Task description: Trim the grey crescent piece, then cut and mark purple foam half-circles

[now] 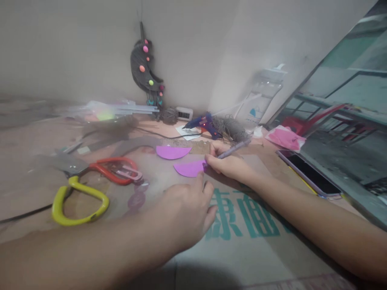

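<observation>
My right hand [225, 163] is closed around a pen [232, 150], its tip down at the right end of a purple paper half-circle [188, 168]. My left hand [192, 207] has its index finger stretched out, with the fingertip on the lower edge of that same piece. The other left fingers are loosely bent, with nothing visible in them. A second purple half-circle [173, 152] lies just behind, flat side away from me. Both pieces rest on a cardboard sheet [242, 257] printed with green characters. The right end of the nearer piece is partly hidden by my right hand.
Scissors [80, 199] with red and yellow handles lie at left. Behind are a blue glue gun [202, 123], grey yarn [231, 128], a clear bottle [260, 98] and a small digital clock [184, 113]. A phone [310, 173] lies right. A dark moon ornament [142, 68] hangs on the wall.
</observation>
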`<action>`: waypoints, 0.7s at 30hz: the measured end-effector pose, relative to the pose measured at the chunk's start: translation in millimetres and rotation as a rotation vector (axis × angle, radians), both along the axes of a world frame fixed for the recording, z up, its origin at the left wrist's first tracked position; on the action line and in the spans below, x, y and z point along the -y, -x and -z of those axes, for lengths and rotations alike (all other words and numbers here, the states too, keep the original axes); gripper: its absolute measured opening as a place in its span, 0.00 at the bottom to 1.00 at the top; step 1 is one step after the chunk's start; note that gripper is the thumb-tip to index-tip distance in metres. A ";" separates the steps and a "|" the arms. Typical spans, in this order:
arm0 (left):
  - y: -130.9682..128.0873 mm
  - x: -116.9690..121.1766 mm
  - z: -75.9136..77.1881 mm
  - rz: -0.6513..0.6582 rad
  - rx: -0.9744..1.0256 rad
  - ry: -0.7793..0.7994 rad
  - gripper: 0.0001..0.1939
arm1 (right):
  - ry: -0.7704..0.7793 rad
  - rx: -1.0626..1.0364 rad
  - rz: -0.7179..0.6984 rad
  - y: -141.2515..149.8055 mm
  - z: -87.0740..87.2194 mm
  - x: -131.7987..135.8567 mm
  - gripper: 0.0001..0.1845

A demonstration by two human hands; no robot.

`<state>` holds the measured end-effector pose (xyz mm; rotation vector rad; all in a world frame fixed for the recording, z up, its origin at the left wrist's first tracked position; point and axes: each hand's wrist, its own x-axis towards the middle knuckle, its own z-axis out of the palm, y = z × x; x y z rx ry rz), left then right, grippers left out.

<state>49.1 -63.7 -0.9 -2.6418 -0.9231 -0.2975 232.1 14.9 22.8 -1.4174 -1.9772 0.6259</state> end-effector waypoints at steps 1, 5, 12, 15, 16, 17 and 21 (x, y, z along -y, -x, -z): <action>-0.7 0.1 -1.3 -0.005 -0.007 0.002 0.18 | -0.012 -0.003 -0.003 -0.5 0.5 -1.2 0.12; -3.5 1.7 -7.6 -0.031 -0.024 0.030 0.16 | -0.072 -0.018 -0.002 -2.2 6.4 -5.7 0.12; -6.9 4.8 -16.6 -0.086 -0.044 0.146 0.18 | -0.085 0.002 0.035 -2.9 14.2 -8.9 0.14; -7.2 4.9 -17.5 -0.089 -0.063 0.168 0.18 | -0.077 0.004 0.029 -2.6 15.6 -8.7 0.14; -7.2 4.7 -17.4 -0.085 -0.065 0.161 0.18 | -0.059 0.002 0.032 -2.6 15.6 -8.4 0.13; -7.3 4.5 -17.2 -0.081 -0.068 0.154 0.19 | -0.038 -0.007 0.038 -2.8 15.4 -7.9 0.13; -8.3 3.4 -16.0 -0.080 -0.071 0.150 0.20 | 0.044 -0.153 0.034 -5.2 11.8 -5.8 0.14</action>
